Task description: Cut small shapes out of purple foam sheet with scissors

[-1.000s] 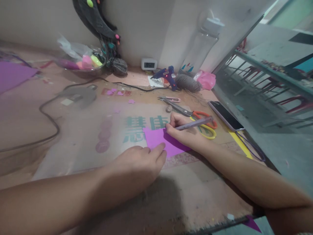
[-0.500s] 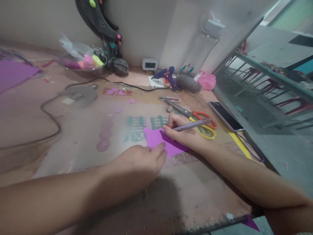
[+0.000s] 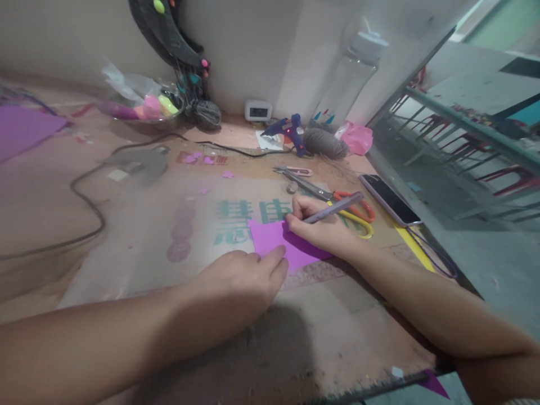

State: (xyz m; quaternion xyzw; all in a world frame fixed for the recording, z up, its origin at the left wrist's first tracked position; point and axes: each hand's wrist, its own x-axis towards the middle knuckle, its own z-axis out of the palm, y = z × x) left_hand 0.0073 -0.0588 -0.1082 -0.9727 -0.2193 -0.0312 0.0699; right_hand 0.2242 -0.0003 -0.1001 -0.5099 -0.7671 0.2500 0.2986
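Observation:
A small piece of purple paper (image 3: 270,239) lies on the printed work surface, with a little notch at its far left corner. My left hand (image 3: 244,281) holds it down at the near left edge, fingers close together and their tips on the paper. My right hand (image 3: 314,225) is closed round a grey pen (image 3: 333,208), which slants up to the right. The pen's tip is hidden behind my fingers, over the paper's far edge. Just beyond my right hand lie scissors (image 3: 323,193) with orange and yellow handles.
Behind are thread snips (image 3: 299,171), a blue glue gun (image 3: 291,134), grey yarn (image 3: 324,143), a clear bottle (image 3: 346,84) and a small clock (image 3: 259,111). A phone (image 3: 390,199) lies at the right edge. A black cord (image 3: 90,197) curves across the left. Purple scraps (image 3: 228,174) lie about.
My right hand has shifted slightly right along the paper's far edge, and the pen now tilts more steeply. My left hand and the paper have stayed in place.

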